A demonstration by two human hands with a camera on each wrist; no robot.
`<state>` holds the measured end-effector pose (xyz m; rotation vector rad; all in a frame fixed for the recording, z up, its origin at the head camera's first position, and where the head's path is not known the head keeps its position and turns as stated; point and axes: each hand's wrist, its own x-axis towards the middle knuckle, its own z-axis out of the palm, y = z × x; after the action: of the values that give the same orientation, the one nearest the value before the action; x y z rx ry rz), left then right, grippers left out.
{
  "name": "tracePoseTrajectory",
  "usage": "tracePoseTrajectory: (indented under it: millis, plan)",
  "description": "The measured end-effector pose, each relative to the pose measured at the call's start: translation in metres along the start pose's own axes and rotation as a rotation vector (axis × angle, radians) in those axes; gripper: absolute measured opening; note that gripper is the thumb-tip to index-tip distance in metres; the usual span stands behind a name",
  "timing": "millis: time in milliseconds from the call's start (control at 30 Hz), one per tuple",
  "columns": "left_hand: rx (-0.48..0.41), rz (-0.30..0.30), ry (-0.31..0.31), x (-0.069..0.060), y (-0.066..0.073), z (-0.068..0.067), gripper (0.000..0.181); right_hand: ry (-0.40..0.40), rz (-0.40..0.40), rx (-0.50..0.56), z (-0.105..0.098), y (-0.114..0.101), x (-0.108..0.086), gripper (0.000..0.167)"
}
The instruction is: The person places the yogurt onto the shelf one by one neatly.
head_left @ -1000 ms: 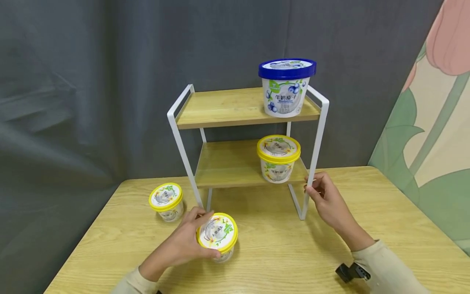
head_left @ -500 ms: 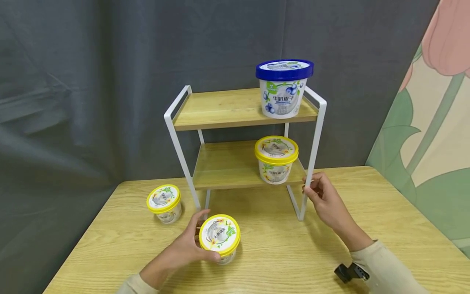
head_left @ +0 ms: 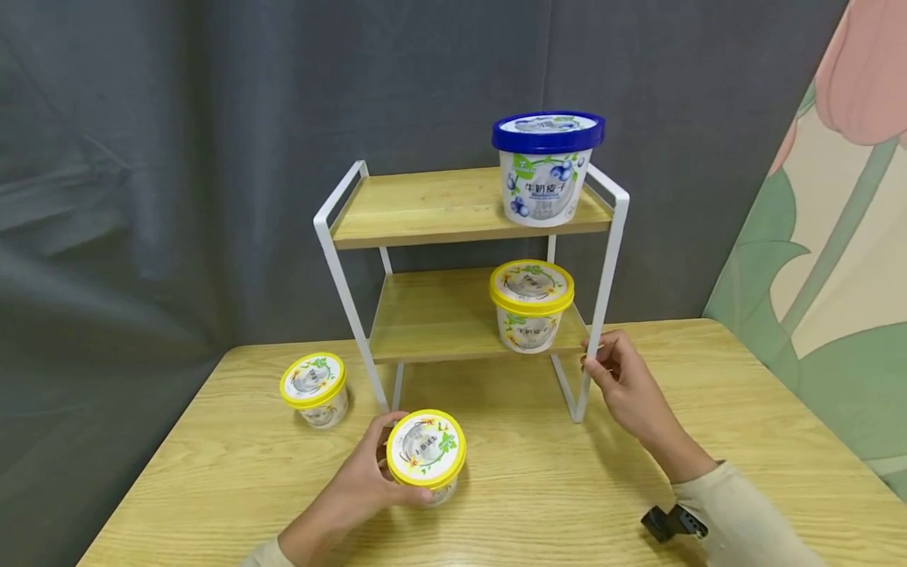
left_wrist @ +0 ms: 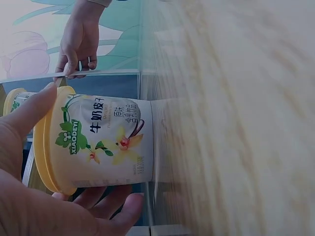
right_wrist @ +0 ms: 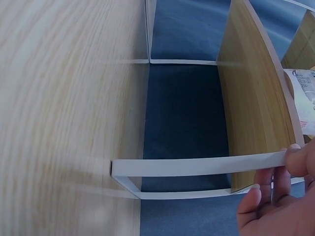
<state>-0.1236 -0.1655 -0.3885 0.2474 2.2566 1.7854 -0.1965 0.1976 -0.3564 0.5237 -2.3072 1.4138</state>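
Note:
A yellow-lidded tub (head_left: 427, 447) stands on the table in front of the shelf's left side. My left hand (head_left: 357, 480) grips it from the left, thumb at the front and fingers behind; in the left wrist view the tub (left_wrist: 103, 142) sits between thumb and curled fingers. My right hand (head_left: 627, 390) pinches the white front-right leg of the two-tier shelf (head_left: 471, 205) just below the lower board. The right wrist view shows the right hand (right_wrist: 283, 196) with its thumb on the white frame (right_wrist: 197, 166).
A blue-lidded tub (head_left: 544, 169) stands on the top board's right side. Another yellow-lidded tub (head_left: 531, 305) is on the lower board's right. A third yellow-lidded one (head_left: 315, 390) stands on the table left of the shelf. A dark curtain (head_left: 269, 157) hangs behind.
My left hand has shifted slightly right with the tub, its fingers loosening and then closing round the side again. The tub's lid print has turned a little. My right hand stays on the leg.

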Motion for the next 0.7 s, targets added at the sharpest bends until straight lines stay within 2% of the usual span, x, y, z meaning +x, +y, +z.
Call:
tracePoseTrajectory:
  millis: [233, 333, 433, 567, 633, 700]
  plan:
    - [0.002, 0.021, 0.066, 0.004, 0.009, 0.004, 0.100, -0.004, 0.004, 0.003, -0.001, 0.000, -0.001, 0.020]
    - [0.032, 0.061, 0.094, 0.005, 0.018, 0.002, 0.100, -0.009, 0.016, -0.001, 0.000, -0.001, 0.000, 0.020]
    - [0.085, 0.106, 0.127, 0.004, 0.033, -0.003, 0.098, -0.007, 0.023, -0.009, 0.000, -0.001, 0.000, 0.019]
    - [0.170, 0.221, 0.182, 0.003, 0.059, -0.011, 0.095, -0.002, 0.016, -0.017, 0.000, -0.001, 0.000, 0.019]
    - [0.187, 0.276, 0.205, 0.003, 0.073, -0.014, 0.093, 0.000, 0.011, -0.021, 0.000, 0.000, 0.000, 0.019]
    - [0.181, 0.306, 0.222, 0.004, 0.085, -0.017, 0.092, 0.002, 0.007, -0.028, 0.001, 0.000, 0.000, 0.019]
